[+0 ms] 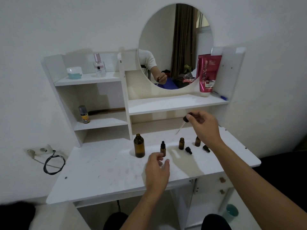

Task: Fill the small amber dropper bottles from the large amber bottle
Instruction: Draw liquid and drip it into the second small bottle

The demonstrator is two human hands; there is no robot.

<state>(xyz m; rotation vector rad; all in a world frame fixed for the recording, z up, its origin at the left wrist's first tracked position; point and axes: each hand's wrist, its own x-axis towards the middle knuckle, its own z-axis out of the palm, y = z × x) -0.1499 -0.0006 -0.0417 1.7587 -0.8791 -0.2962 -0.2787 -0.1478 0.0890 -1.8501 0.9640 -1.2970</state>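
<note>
- right hand (203,126) is pinching a dropper (183,122) by its black bulb, raised above the desk (99,171).
- left hand (157,171) is hovering half open, empty, near a capped small bottle (163,148).

Right hand (203,126) pinches dropper (183,122), seemingly empty.

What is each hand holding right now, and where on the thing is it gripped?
The right hand holds a dropper by its black rubber bulb and cap, the glass tube hanging down to the left. The left hand holds nothing, fingers loosely open near a capped small bottle.
</note>
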